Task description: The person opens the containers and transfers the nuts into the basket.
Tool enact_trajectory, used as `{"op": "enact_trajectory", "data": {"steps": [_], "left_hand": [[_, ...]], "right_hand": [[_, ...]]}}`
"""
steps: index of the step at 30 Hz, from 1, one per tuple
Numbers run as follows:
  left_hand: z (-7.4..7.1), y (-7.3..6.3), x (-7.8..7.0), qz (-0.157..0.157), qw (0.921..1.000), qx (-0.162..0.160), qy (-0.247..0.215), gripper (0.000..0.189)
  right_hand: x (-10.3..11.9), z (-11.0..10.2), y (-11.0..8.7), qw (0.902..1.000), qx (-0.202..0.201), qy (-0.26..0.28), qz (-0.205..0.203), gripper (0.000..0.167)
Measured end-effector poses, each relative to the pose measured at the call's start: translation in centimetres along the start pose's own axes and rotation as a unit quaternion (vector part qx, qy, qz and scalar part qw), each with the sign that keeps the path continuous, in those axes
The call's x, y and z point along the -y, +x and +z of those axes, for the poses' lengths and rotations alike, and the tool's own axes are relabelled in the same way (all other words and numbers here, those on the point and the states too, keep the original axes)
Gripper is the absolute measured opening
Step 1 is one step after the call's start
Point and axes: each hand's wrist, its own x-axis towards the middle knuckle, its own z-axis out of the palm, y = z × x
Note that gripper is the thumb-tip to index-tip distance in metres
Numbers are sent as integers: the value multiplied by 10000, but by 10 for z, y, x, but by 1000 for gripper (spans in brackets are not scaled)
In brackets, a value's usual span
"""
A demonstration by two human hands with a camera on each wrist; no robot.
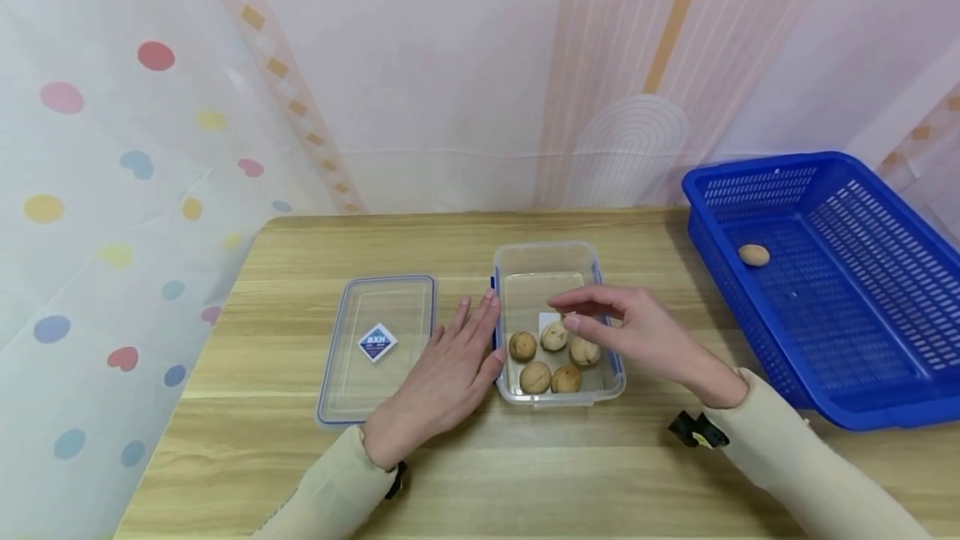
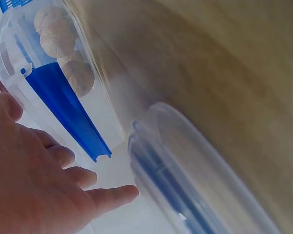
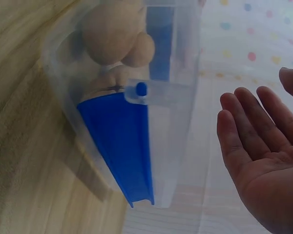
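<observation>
Several walnuts [image 1: 535, 377] lie in the near half of a clear plastic box [image 1: 551, 261] on the table. My left hand [image 1: 448, 373] rests along the box's left wall with straight fingers, beside a blue side latch [image 2: 68, 109] that hangs down. Over the box's right side is my right hand [image 1: 641, 327], thumb and fingers apart just above the walnuts. In the right wrist view its palm faces up to the camera with relaxed fingers [image 3: 254, 117] and holds nothing. Part of the walnuts is hidden behind this hand in the head view.
The box's clear lid [image 1: 378, 290] with a blue seal and a label lies flat on the left, partly under the left hand. A blue mesh basket [image 1: 862, 315] stands on the right with one walnut [image 1: 753, 255] inside. A patterned cloth [image 1: 450, 65] hangs behind the table.
</observation>
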Motion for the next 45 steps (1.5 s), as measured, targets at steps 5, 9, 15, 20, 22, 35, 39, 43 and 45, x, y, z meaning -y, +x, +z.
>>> {"op": "enact_trajectory", "data": {"steps": [5,9,15,20,22,35,39,43,45], "left_hand": [[-1,0,0,8,10000,4,48,65],[-2,0,0,4,10000,23,68,65],[-1,0,0,-11,10000,3,73,65],[-1,1,0,6,10000,-21,89,65],[-1,1,0,22,10000,-23,87,65],[-1,-1,1,56,10000,1,51,65],[0,-1,1,49,10000,-24,49,65],[0,-1,1,37,10000,-26,84,65],[0,-1,0,44,9999,-14,92,64]], "right_hand": [[-2,3,6,9995,117,-265,86,31],[-1,6,11,9988,267,-371,170,34],[-2,11,20,9978,462,-477,6,34],[-5,18,28,9946,682,-753,-198,38],[-6,20,30,9931,752,-870,-230,39],[-9,32,43,9791,1221,-1579,-399,38],[-11,33,46,9749,1411,-1674,-403,39],[-16,35,48,9721,1551,-1714,-412,41],[-16,35,49,9707,1596,-1754,-384,42]]}}
